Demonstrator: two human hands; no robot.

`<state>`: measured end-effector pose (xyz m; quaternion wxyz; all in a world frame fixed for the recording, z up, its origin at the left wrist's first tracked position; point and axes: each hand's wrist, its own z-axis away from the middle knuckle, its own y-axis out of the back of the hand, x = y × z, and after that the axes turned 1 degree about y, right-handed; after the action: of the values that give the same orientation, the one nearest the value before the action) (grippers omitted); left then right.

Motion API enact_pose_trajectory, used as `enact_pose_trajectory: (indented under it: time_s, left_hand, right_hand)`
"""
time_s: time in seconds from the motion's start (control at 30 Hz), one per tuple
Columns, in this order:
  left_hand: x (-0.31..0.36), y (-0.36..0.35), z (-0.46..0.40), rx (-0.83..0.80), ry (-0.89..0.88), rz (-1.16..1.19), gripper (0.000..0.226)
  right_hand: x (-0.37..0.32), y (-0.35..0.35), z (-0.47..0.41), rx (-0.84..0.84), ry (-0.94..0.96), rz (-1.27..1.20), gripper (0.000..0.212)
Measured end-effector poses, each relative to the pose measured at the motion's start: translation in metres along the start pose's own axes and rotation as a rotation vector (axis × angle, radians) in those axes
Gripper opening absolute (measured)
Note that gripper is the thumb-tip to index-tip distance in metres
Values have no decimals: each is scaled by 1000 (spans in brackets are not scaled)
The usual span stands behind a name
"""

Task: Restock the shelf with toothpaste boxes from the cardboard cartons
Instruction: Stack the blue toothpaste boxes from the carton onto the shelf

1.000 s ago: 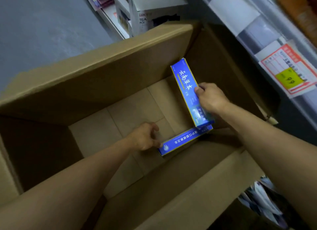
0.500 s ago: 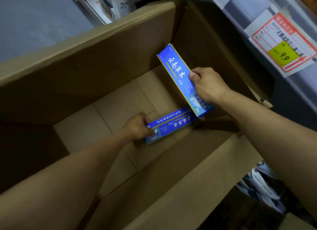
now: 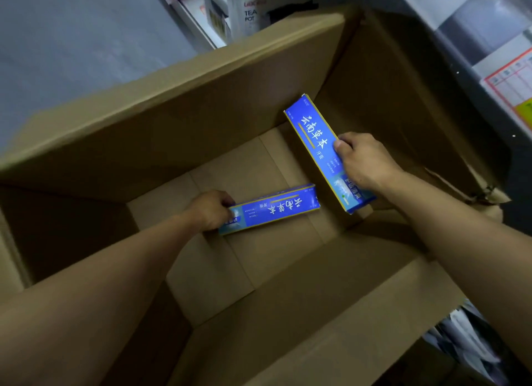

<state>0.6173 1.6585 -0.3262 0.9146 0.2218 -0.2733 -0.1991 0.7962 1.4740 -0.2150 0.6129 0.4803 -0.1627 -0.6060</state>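
Observation:
A large open cardboard carton (image 3: 230,103) fills the view, and both my arms reach down into it. My right hand (image 3: 365,164) grips a long blue toothpaste box (image 3: 313,143) that stands tilted by the carton's right wall. My left hand (image 3: 211,210) grips the left end of a second blue toothpaste box (image 3: 276,208), which lies nearly level just above the carton's floor. The two boxes sit close at their near ends, almost at a right angle.
The grey shelf edge (image 3: 472,31) with a red and yellow price tag (image 3: 512,89) runs along the upper right. White tea pot boxes (image 3: 250,11) stand beyond the carton's far flap. Grey floor (image 3: 72,40) lies to the upper left, and papers (image 3: 466,339) at the lower right.
My left hand took hold of the lower box, turned its face up and raised its far end. My right hand kept hold of the tilted box. The view shifted slightly.

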Motion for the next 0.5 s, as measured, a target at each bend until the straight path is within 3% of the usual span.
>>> enact_pose_trajectory:
  time_s: [0.17, 0.23, 0.37, 0.5]
  left_hand:
    - [3, -3, 14, -97, -122, -353, 37]
    - [8, -2, 13, -35, -207, -466, 41]
    - [43, -4, 8, 78, -460, -475, 54]
    - [76, -23, 1, 38, -407, -571, 85]
  right_hand:
    - [9, 1, 4, -20, -29, -6, 34]
    - [12, 2, 5, -22, -39, -17, 34]
    - [23, 4, 4, -6, -71, -45, 34]
    - [35, 4, 2, 14, -123, -77, 34]
